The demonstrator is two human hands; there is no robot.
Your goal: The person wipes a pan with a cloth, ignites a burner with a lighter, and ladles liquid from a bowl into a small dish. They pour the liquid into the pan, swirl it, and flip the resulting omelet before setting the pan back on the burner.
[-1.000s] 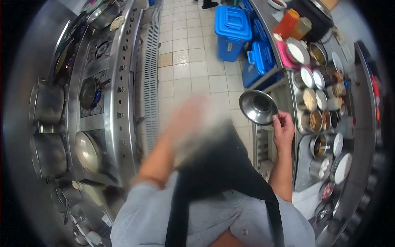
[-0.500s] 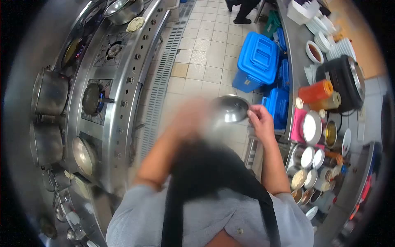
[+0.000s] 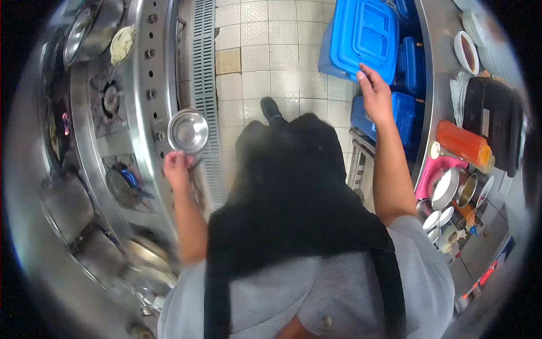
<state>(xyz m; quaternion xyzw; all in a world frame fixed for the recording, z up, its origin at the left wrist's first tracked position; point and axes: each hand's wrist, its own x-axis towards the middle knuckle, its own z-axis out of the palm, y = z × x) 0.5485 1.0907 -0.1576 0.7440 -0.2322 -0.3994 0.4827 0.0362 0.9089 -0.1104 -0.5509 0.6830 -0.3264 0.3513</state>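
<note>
one metal bowl (image 3: 188, 131) is rim-pinched by the left hand (image 3: 178, 164) near the front edge of the stove (image 3: 138, 73), presumably sparing its inside; by the right hand (image 3: 377, 96), fingers loosely released, nothing is grasped.

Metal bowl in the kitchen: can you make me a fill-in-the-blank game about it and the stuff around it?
1. The metal bowl is in the person's ____ hand.
2. The lidded bin that shows next to the right hand is coloured ____.
3. The person's apron is coloured ____.

Missing words: left; blue; black.
</note>
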